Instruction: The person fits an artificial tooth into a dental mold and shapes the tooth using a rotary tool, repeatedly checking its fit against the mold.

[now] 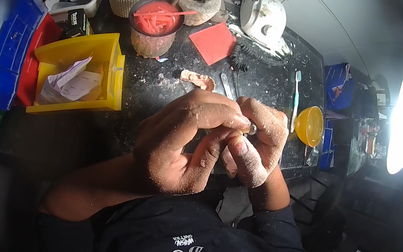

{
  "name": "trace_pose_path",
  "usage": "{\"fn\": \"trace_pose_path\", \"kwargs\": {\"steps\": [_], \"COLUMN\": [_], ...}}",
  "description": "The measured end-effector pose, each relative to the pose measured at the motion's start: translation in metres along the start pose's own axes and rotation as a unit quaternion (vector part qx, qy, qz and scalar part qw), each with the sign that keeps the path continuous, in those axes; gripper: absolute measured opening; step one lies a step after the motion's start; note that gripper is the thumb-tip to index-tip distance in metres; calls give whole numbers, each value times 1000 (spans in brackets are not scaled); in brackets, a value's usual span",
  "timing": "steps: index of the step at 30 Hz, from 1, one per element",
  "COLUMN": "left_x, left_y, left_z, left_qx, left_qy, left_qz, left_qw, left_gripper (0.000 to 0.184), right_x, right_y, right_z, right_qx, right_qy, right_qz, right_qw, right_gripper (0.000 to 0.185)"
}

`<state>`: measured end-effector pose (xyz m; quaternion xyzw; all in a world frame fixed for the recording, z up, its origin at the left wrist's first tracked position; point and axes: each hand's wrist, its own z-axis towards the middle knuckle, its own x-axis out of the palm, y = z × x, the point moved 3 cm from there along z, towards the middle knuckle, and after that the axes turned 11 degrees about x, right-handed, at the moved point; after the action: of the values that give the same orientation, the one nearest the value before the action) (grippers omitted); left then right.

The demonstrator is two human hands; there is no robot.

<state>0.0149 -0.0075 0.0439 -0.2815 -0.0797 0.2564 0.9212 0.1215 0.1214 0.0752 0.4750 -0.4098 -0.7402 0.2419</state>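
Note:
My left hand (pixel 183 144) and my right hand (pixel 259 140) meet above the front of the bench, both coated with pale dust. Their fingers are closed together in a pinch, and between the fingertips shows a small shiny metal piece (pixel 252 129); its kind is mostly hidden. Under my right thumb a pale pink piece (pixel 229 162) peeks out, too covered to name. Just beyond my knuckles lies a pinkish dental cast (pixel 198 79), with a flat metal blade-like tool (pixel 227 85) beside it.
Yellow bin (pixel 119 82) with papers stands left. Behind are a pot (pixel 154 40) with pink strips, a pink wax sheet (pixel 212 42) and a white motor unit (pixel 263 18) with a coiled black cord (pixel 259 55). A toothbrush (pixel 296 101) and yellow bowl (pixel 309 125) sit right.

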Motion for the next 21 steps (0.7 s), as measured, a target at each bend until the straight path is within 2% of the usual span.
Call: {"fn": "trace_pose_path", "kwargs": {"steps": [21], "left_x": [-2], "left_y": [0], "left_z": [2], "left_qx": [1], "left_qy": [-2], "left_qz": [13], "left_qw": [1000], "left_gripper": [21], "right_x": [1], "right_y": [3], "right_z": [2], "right_qx": [1], "right_qy": [10], "right_qz": [-17], "right_qw": [1000], "right_gripper": [26]}}
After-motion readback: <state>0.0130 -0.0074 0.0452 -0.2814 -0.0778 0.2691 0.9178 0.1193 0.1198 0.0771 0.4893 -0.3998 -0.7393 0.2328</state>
